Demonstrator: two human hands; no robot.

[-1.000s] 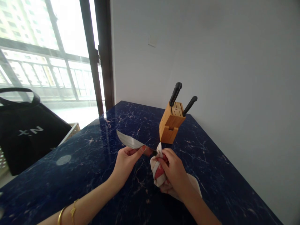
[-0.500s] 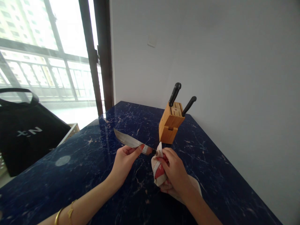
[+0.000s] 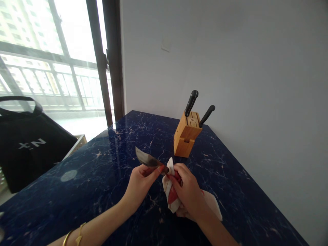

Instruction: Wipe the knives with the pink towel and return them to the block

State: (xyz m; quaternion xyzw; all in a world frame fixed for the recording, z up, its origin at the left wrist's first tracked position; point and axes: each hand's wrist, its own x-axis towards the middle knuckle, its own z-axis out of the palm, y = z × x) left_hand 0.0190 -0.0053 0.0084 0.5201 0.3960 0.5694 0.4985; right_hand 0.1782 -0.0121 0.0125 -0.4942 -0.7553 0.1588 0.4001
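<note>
Two knives in wooden block, black bag leftward, left fingers pinching third knife, right fingers gripping cloth

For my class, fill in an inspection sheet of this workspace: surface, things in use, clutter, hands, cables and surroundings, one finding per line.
Surface: dark blue, marble-patterned table, glossy, with a pale round patch at left; mark or reflection, cannot tell.
Things in use: knife, held above the table; red-and-white cloth, bunched at its handle end.
Clutter: wooden knife block, upright, with two black handles sticking out.
Hands: left hand pinches the blade; right hand grips the cloth.
Cables: nothing seen.
Surroundings: black bag at left, bright window, plain wall.
</note>
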